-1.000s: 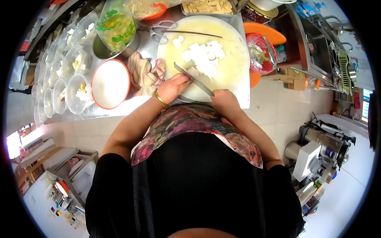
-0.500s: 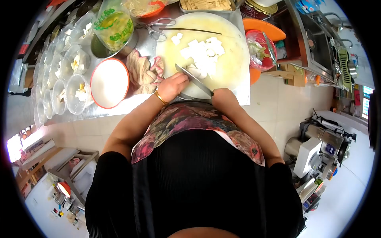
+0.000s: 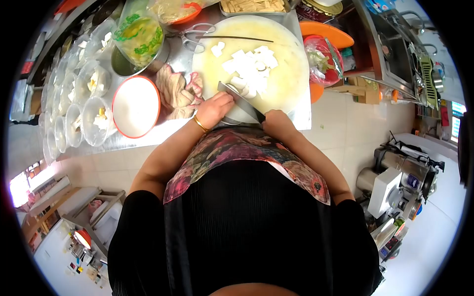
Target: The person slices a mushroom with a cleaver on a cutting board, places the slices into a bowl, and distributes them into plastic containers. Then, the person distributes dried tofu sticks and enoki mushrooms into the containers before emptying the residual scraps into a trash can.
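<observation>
A kitchen knife point(image 3: 241, 102) slants over the near edge of the round cutting board point(image 3: 291, 74), its handle wrapped by my right hand point(image 3: 279, 123). Beside the blade's tip end, my left hand point(image 3: 216, 109) is closed with bent fingers on the board; what lies beneath them is hidden. White slices point(image 3: 243, 87) rest against the far side of the blade. Beyond them sits a heap of white chunks point(image 3: 253, 63), with a few small ones apart at the left. A dark chopstick point(image 3: 236, 38) crosses the board's far part.
Left of the board lie a crumpled cloth point(image 3: 177, 93), scissors point(image 3: 193, 39) and a red-rimmed white bowl point(image 3: 136, 106). Clear plastic bowls point(image 3: 96, 123) with food crowd the table's left. A bag of yellow-green food point(image 3: 140, 42) rests on a metal pot. Right is a red bag-lined container point(image 3: 323, 61).
The knife's blade has tipped, so more of its flat side shows. The slices beyond it sit slightly differently. Both hands keep nearly the same places.
</observation>
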